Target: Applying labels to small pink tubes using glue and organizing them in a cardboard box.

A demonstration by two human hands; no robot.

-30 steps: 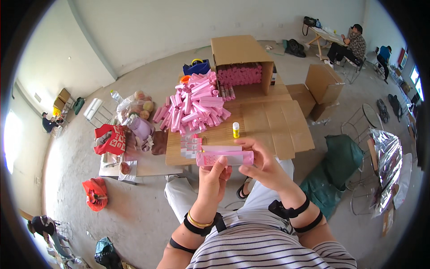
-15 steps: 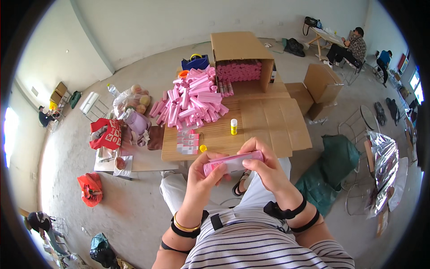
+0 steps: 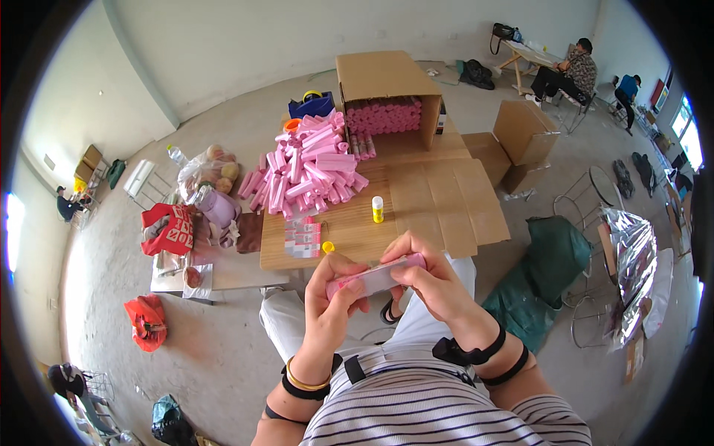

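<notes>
My left hand [image 3: 332,296] and my right hand [image 3: 433,288] are both closed on a slim pink tube [image 3: 381,278], held level above my lap at the table's near edge. A pale paper label lies along its side, and both thumbs press on it. Just beyond, an uncapped glue stick [image 3: 378,211] stands upright on the wooden table [image 3: 362,236]. Its yellow cap [image 3: 328,247] lies nearer me, beside several small pink-and-grey labels [image 3: 303,241]. Behind these rises a loose heap of pink tubes [image 3: 309,167].
An open cardboard box [image 3: 387,73] packed with pink tubes stands at the table's back, its flap [image 3: 439,197] spread toward me. A blue tape dispenser [image 3: 312,106] sits behind the heap. Bags and a lilac jug [image 3: 216,206] crowd the left side table. A green sack [image 3: 547,275] lies right.
Both hands still hold the pink tube, which has turned slightly, so its label shows at a different slant. The whole view has shifted a little, moving the table leftward in the picture.
</notes>
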